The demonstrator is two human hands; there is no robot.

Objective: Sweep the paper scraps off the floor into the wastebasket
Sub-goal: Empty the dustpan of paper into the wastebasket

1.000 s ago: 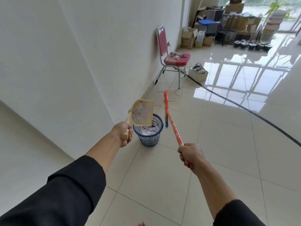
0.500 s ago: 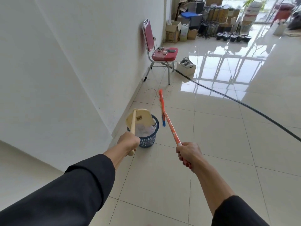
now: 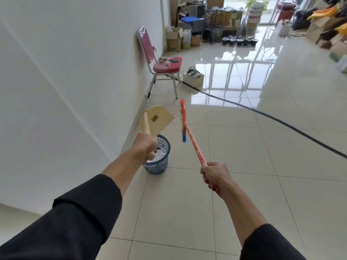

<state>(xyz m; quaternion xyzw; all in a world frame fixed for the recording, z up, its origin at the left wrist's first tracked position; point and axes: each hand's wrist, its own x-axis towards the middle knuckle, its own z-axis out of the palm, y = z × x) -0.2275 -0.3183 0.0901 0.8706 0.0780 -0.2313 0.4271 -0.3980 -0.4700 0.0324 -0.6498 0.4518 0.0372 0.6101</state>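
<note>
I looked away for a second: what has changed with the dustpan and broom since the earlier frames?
The dustpan, earlier tipped over the wastebasket with its inside facing the camera, has swung up and away; its underside now shows, beyond the basket. The left hand still grips its handle, the right hand still grips the broom, held off the floor. Paper scraps remain in the basket.

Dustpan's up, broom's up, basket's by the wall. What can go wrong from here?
1. The left hand holds the cream plastic dustpan raised beyond the blue mesh wastebasket, so any leftover scraps could fall outside it.
2. The orange-handled broom in the right hand hangs close to the light basket and might tip it.
3. The black cable across the glossy tiles is a trip risk.
</note>
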